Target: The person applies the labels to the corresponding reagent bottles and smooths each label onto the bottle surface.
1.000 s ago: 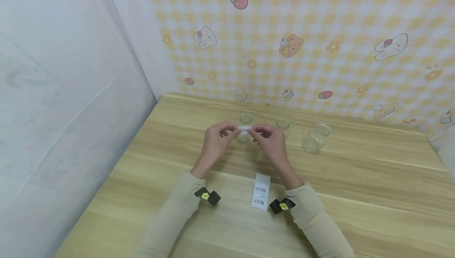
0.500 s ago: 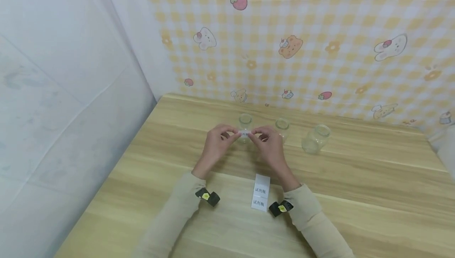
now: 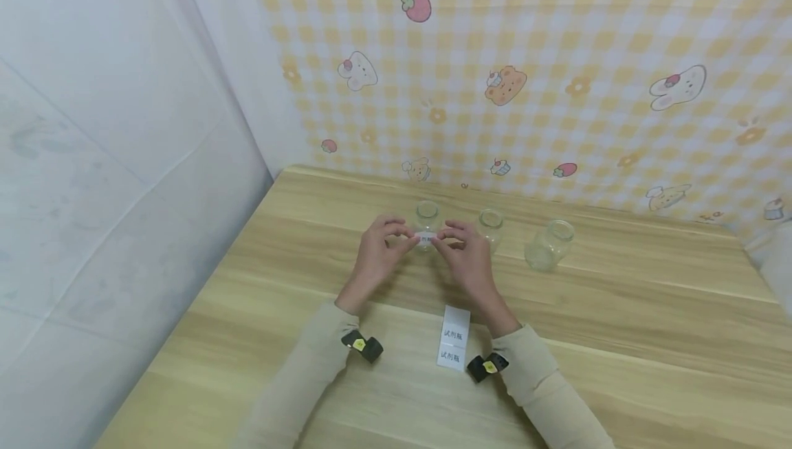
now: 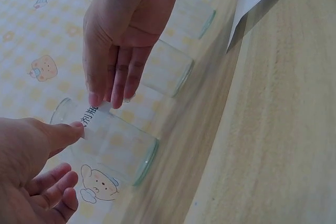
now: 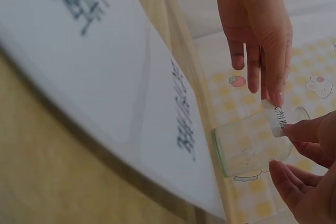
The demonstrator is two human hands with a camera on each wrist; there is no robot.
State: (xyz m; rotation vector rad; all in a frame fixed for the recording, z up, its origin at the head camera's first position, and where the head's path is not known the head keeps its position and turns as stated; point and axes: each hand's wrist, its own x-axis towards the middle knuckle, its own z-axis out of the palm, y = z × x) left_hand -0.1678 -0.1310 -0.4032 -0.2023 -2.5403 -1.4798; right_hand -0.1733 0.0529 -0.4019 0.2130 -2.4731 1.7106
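Note:
A small white label (image 3: 425,238) with printed characters is stretched level across the front of the leftmost clear glass jar (image 3: 427,211). My left hand (image 3: 379,249) pinches its left end between thumb and fingertips. The right end is pinched by my right hand (image 3: 471,260). In the left wrist view the label (image 4: 91,116) lies over the upper part of the upright, lidless jar (image 4: 121,148); whether it sticks to the glass I cannot tell. The right wrist view shows the thumbs at both ends of the label (image 5: 277,119).
Two more open glass jars stand to the right, a middle jar (image 3: 491,221) partly behind my right hand and a far-right jar (image 3: 549,246). A white strip with two printed labels (image 3: 454,337) lies on the wooden table (image 3: 619,339) between my forearms. A checked cloth (image 3: 557,43) hangs behind.
Both hands have moved slightly down and toward me, bringing the label from near the jar's neck lower onto its front. The other jars and label strip stay put.

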